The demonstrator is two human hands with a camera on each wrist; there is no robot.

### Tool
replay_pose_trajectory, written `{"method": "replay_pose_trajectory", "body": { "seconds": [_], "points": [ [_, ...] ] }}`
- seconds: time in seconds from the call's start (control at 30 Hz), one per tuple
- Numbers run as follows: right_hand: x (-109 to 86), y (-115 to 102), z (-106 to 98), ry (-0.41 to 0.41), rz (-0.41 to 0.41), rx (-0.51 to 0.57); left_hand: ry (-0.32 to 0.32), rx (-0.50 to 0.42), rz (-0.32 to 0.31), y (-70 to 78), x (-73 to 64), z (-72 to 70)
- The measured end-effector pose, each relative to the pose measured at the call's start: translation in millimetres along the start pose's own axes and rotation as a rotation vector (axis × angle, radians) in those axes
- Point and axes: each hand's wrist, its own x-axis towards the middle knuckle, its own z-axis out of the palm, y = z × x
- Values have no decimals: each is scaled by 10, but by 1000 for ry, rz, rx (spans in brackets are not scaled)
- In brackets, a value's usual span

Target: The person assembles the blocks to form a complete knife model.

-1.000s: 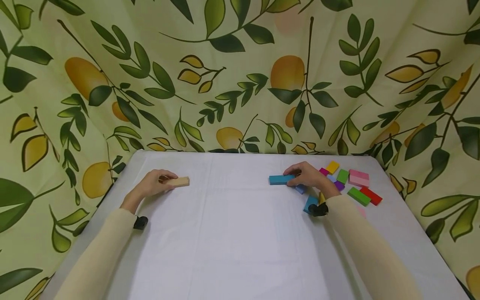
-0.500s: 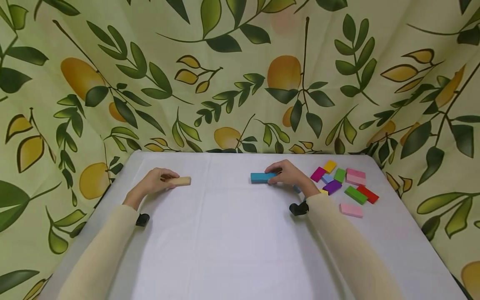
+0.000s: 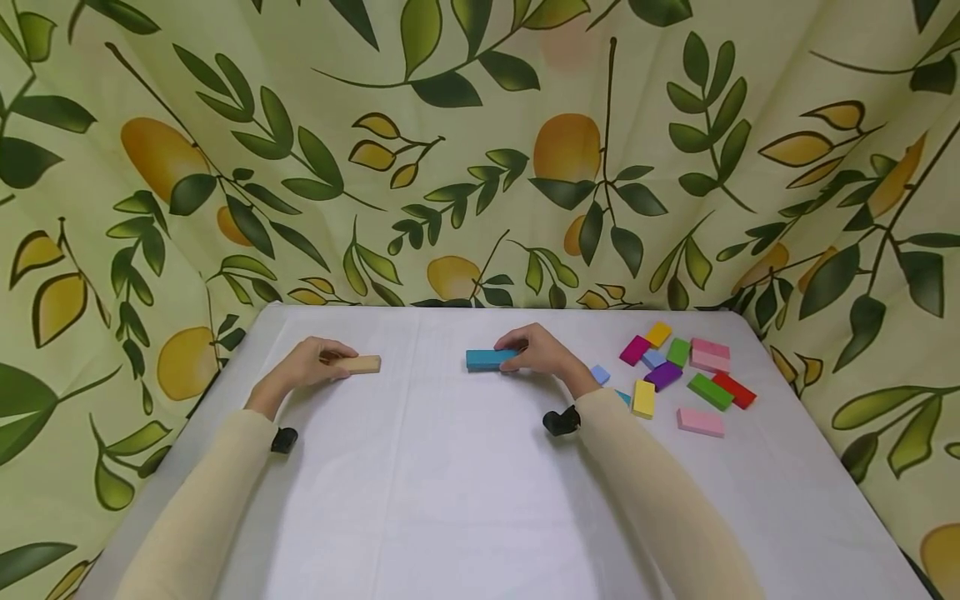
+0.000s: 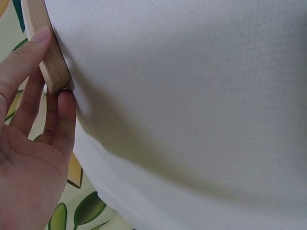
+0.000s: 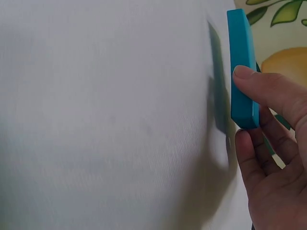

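Cream cloth printed with green leaves and orange fruit made up the curtain (image 3: 480, 192), which hung behind the counter (image 3: 450, 475) and down both its sides. White cloth covered the counter. Two pale sleeves reached across it from the near edge, the left sleeve (image 3: 198, 504) and the right sleeve (image 3: 652, 492). The left hand (image 3: 306, 365) had its grip closed about one end of a wooden block (image 3: 365, 364), on the left part of the counter near the far edge. The right hand (image 3: 542, 352) had its grip closed about the right end of a blue block (image 3: 483, 360), right of the middle; the wrist view showed that block's shadow falling apart from it. The two held blocks were well apart.

Smaller blocks lay scattered right of the right hand. Two pink blocks (image 3: 710, 355) touched, with a red block (image 3: 735, 389) and a green block (image 3: 710, 392) nearer. A purple block (image 3: 663, 375) lay beside a pale blue block (image 3: 653, 358). A yellow block (image 3: 643, 399) stood clear of the right sleeve, which blocked part of another blue piece (image 3: 624, 398).
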Motion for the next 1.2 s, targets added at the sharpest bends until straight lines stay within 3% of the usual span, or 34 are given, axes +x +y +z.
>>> {"method": "replay_pose_trajectory", "body": {
  "seconds": [0.8,1.2],
  "points": [
    [338,-297,562,-34,-21,-22,-14,-25,-49,-39,14,-17],
    [512,-474,838,-33,19,-32,-32,-30,-69,-18,25,-32]
  ]
}}
